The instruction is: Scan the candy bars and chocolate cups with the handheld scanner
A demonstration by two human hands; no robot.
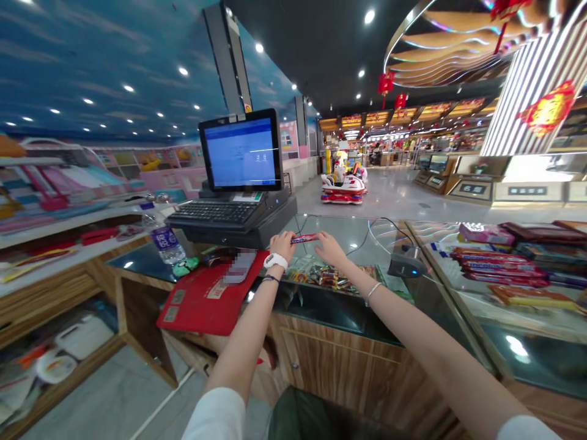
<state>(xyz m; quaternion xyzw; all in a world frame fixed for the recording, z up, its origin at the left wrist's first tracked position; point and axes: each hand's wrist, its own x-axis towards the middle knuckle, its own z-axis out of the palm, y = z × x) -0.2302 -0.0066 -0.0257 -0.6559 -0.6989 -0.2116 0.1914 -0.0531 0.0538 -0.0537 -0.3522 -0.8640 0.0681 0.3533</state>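
A slim red candy roll (303,239) with white lettering is held level above the glass counter (316,225). My left hand (282,245), with a white watch at the wrist, grips its left end. At the other end, the fingers of my right hand (328,247) pinch the roll. Beneath my hands, small colourful packets (334,278) show in the glass case. A red paper bag (206,299) lies left of my left wrist, with a blurred-out patch on it.
A touchscreen till (241,153) and keyboard (213,212) stand back left, beside a water bottle (166,241). At right are a black scanner-like device (407,264) with a blue light and cables, and several red candy rolls (499,266). A ride-on toy (343,186) stands beyond.
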